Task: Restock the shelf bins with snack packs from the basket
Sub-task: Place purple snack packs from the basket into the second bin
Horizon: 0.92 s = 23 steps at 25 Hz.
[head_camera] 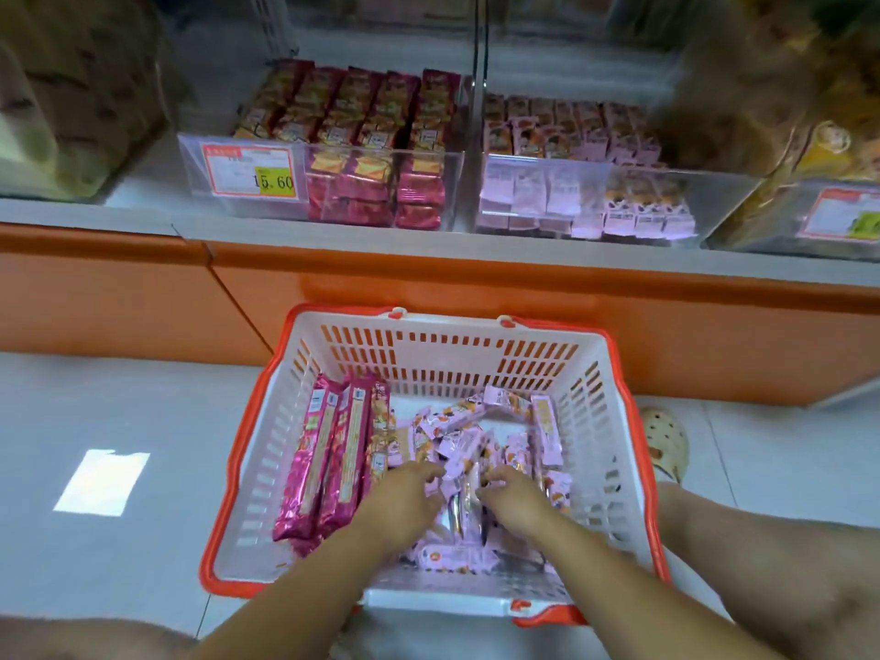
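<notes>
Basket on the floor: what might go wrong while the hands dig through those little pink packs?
The small pink packs lie in a loose jumble, so some could slip from the left hand or right hand on lifting. The pink-pack bin already looks fairly full; extras might spill over. Long magenta packs share the basket, inviting mix-ups.

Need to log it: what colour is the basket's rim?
The basket rim is orange-red; head view shows it best.

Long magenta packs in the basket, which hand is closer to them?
Left. The left hand is right beside the long magenta packs, over the small pink packs; the right hand is farther right, near the basket's middle.
</notes>
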Tool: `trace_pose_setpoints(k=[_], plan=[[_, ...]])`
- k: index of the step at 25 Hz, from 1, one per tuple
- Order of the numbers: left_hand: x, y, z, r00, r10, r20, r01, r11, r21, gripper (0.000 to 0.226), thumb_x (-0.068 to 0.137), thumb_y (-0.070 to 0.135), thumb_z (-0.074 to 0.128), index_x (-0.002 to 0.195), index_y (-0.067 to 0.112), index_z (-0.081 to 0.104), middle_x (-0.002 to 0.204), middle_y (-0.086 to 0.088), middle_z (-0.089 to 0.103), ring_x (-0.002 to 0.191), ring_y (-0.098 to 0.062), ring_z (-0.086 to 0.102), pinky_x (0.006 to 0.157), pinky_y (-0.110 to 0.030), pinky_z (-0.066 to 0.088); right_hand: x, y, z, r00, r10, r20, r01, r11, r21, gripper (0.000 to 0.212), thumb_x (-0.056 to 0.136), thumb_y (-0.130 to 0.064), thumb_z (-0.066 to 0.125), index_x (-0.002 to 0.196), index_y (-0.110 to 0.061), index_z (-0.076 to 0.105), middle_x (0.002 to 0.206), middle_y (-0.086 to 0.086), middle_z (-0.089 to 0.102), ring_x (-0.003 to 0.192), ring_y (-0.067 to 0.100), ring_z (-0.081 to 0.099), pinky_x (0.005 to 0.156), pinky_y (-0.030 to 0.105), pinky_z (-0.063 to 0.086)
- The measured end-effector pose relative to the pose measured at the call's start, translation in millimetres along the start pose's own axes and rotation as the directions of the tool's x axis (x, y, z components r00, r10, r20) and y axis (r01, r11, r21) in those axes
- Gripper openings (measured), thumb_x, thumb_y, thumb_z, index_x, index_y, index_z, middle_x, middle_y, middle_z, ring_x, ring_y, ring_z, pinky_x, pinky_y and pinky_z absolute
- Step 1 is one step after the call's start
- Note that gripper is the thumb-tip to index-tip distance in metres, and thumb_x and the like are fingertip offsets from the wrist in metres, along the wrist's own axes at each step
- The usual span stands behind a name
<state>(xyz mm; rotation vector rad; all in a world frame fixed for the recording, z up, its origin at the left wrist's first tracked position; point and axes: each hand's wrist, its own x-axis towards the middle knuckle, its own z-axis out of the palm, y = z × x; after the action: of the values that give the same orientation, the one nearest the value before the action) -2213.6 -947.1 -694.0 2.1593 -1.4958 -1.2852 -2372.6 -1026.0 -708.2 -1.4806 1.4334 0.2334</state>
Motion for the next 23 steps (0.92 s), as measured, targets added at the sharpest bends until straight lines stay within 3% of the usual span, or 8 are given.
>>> trace_pose_setpoints(k=[2, 4, 6, 10, 14, 18, 20, 23], plan=[[7.6, -4.1, 2.5, 0.998, -0.058, -0.015, 0.057, 0.996, -0.066, 0.042, 0.098, 0.019, 0.048, 0.139, 0.023, 0.045, 0.14, -0.002, 0.051, 0.089, -0.023, 0.067, 0.063, -0.024, 0.05, 14.1, -2.2, 12.9, 1.0, 0.011, -0.013, -0.01, 0.994, 0.108, 0.02, 0.09, -0.021, 0.057, 0.073, -0.022, 0.047, 0.072, 0.003, 0.048, 0.061, 0.018, 0.046, 0.061, 0.028, 0.033], [15.9, -8.7, 4.3, 0.991, -0.131, -0.017, 0.127, 0.981, -0.147, 0.041, 0.098, 0.018, 0.046, 0.139, 0.022, 0.045, 0.128, -0.003, 0.059, 0.083, -0.022, 0.068, 0.061, -0.028, 0.051, 26.2, -7.8, 23.8, 0.996, 0.082, -0.036, -0.07, 0.961, 0.268, 0.008, 0.091, -0.03, 0.059, 0.096, -0.024, 0.059, 0.089, 0.003, 0.057, 0.074, 0.017, 0.057, 0.063, 0.026, 0.041], [20.7, -12.7, 7.4, 0.985, -0.175, -0.009, 0.169, 0.964, -0.206, 0.041, 0.098, 0.019, 0.046, 0.139, 0.021, 0.046, 0.114, -0.002, 0.063, 0.078, -0.021, 0.068, 0.054, -0.023, 0.047, 37.2, -12.0, 33.5, 0.982, 0.175, -0.073, -0.136, 0.919, 0.37, 0.024, 0.089, -0.029, 0.062, 0.106, -0.012, 0.062, 0.094, 0.01, 0.065, 0.076, 0.02, 0.061, 0.063, 0.025, 0.044], [29.7, -16.8, 6.0, 0.972, -0.234, -0.039, 0.211, 0.929, -0.305, 0.038, 0.098, 0.02, 0.044, 0.136, 0.019, 0.049, 0.091, -0.004, 0.066, 0.055, -0.011, 0.055, 0.047, -0.018, 0.041, 40.1, -22.3, 37.4, 0.961, 0.263, -0.084, -0.187, 0.842, 0.506, 0.017, 0.079, -0.017, 0.069, 0.075, -0.004, 0.057, 0.07, 0.013, 0.063, 0.059, 0.02, 0.057, 0.056, 0.024, 0.044], [38.4, -12.8, -3.9, 0.948, -0.306, -0.083, 0.239, 0.863, -0.445, 0.036, 0.099, 0.026, 0.045, 0.131, 0.014, 0.056, 0.084, -0.009, 0.067, 0.069, -0.023, 0.062, 0.061, -0.027, 0.048, 16.3, -28.6, 28.3, 0.984, 0.119, -0.132, -0.07, 0.942, 0.328, 0.019, 0.078, -0.02, 0.065, 0.065, -0.013, 0.052, 0.06, 0.0, 0.051, 0.054, 0.017, 0.049, 0.051, 0.024, 0.038], [36.8, 10.2, -16.9, 0.938, -0.347, -0.017, 0.192, 0.557, -0.808, 0.032, 0.093, 0.029, 0.06, 0.114, 0.005, 0.065, 0.083, -0.011, 0.066, 0.069, -0.019, 0.062, 0.06, -0.025, 0.054, -18.8, -30.4, 25.2, 0.959, -0.145, -0.245, 0.156, 0.987, 0.025, 0.037, 0.081, -0.027, 0.065, 0.114, -0.017, 0.052, 0.113, -0.002, 0.049, 0.086, 0.012, 0.051, 0.066, 0.024, 0.037], [30.6, 18.2, -23.6, 0.945, -0.326, -0.002, 0.147, 0.431, -0.89, 0.027, 0.09, 0.026, 0.065, 0.108, 0.006, 0.068, 0.089, -0.011, 0.073, 0.076, -0.023, 0.069, 0.067, -0.031, 0.059, -36.5, -30.5, 20.3, 0.918, -0.253, -0.304, 0.258, 0.966, -0.024, 0.043, 0.083, -0.027, 0.066, 0.121, -0.018, 0.048, 0.118, -0.002, 0.042, 0.09, 0.01, 0.047, 0.07, 0.018, 0.036], [18.3, 27.9, -32.5, 0.962, -0.275, -0.002, 0.116, 0.412, -0.904, 0.026, 0.089, 0.025, 0.067, 0.11, 0.009, 0.067, 0.095, -0.011, 0.075, 0.087, -0.025, 0.072, 0.08, -0.04, 0.059, -56.5, -25.7, 14.2, 0.883, -0.33, -0.335, 0.344, 0.939, -0.019, 0.045, 0.085, -0.031, 0.067, 0.124, -0.019, 0.046, 0.116, -0.007, 0.039, 0.096, 0.007, 0.044, 0.071, 0.008, 0.035]])
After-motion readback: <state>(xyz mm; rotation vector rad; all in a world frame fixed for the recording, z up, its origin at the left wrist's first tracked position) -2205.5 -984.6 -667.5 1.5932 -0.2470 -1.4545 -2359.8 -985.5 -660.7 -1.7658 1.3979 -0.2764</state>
